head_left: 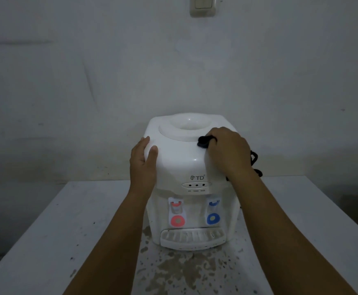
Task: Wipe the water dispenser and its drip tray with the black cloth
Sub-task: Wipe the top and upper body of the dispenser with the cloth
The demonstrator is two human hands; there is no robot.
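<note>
Both hands on the white water dispenser (pixel 186 173) mid-table (pixel 46 231): my right hand (pixel 229 150) grips the black cloth (pixel 203 142) bunched vs the top's right edge, left hand (pixel 144 160) flat, fingers straight, prob. bracing the unit; drip tray (pixel 193 239) w/ specks, I'd guess not yet wiped.

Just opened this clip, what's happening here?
A person is wiping a white water dispenser on a table. The right hand holds a black cloth against the dispenser's top right, beside the bottle well. The left hand lies flat on its upper left corner. The drip tray sits untouched.
</note>
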